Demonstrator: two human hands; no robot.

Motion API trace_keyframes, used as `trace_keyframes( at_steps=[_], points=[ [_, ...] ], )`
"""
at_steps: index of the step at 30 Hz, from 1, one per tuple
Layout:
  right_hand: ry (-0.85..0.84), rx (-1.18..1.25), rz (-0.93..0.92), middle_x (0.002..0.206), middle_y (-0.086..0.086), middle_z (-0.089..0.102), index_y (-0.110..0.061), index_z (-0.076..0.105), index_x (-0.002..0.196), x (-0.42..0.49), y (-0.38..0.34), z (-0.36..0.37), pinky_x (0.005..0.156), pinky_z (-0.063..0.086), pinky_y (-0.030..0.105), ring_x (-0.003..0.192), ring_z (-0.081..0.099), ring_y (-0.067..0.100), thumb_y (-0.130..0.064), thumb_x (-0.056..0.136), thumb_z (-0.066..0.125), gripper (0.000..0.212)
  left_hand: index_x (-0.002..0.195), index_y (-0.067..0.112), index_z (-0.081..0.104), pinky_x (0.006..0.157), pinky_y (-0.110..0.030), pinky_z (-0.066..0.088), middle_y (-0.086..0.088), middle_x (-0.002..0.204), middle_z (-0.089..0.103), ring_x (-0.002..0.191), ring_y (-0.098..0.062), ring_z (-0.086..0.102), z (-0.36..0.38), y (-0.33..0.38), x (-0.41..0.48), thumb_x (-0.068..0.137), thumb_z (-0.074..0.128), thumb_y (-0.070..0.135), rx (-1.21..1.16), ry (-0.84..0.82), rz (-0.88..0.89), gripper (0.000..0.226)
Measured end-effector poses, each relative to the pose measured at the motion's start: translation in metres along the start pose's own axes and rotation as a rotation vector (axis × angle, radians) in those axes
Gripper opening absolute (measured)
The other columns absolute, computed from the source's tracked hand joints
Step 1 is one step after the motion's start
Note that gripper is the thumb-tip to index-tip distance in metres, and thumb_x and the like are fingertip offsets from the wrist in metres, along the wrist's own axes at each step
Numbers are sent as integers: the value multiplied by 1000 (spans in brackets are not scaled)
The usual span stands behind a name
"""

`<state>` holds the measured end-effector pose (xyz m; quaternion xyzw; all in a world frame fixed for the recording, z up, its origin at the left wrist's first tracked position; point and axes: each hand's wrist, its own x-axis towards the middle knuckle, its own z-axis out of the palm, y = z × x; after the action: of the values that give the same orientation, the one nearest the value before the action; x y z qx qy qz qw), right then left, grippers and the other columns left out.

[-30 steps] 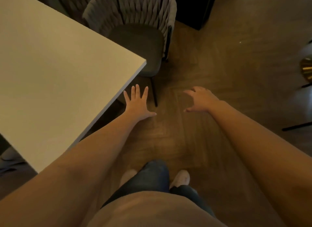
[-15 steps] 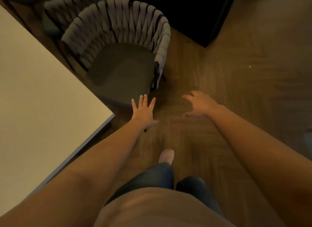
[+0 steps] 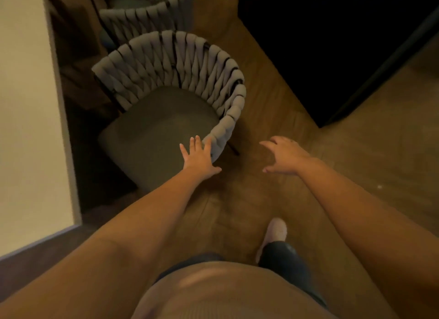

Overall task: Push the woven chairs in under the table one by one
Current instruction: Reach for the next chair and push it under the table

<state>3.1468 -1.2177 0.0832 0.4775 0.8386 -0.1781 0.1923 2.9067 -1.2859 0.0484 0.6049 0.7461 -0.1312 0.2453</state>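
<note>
Reaching with both hands toward the nearest woven chair, off the long right edge of the tabletop.

Holds the left hand wide and flat, fingers straight and spread, at the front end of the chair's woven arm; appears to meet the weave with the forefinger, though contact cannot be confirmed. Carries the right hand loosely curled, holding nothing, above the wooden floor, near that same arm end and apart from it. Finds the chair seat outside the tabletop, turned at an angle, one front corner close to the edge, in shadow. Notes a second woven chair behind the first, farther along the same edge; touching or apart not determinable. Records one light shoe on the floor below the right forearm.
</note>
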Motion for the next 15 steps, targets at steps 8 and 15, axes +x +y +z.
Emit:
trace_keyframes(
  at_steps=[8,15],
  points=[
    [6,-199,-132,157,6,25,-30,15,154,101,107,-91,117,23,42,146,22,27,-43,78,77,99,154,23,-7,116,-60,-5,-13,161,-8,148,-34,-9,-34,85,54,85,64,53,-155,66,-206,103],
    [-37,-349,-470,160,6,19,-30,12,154,219,103,-143,120,15,42,148,15,25,-27,82,76,96,154,24,-9,116,-59,-2,-12,162,5,149,-33,-1,-60,103,140,82,68,52,-399,-2,-351,109]
  ],
)
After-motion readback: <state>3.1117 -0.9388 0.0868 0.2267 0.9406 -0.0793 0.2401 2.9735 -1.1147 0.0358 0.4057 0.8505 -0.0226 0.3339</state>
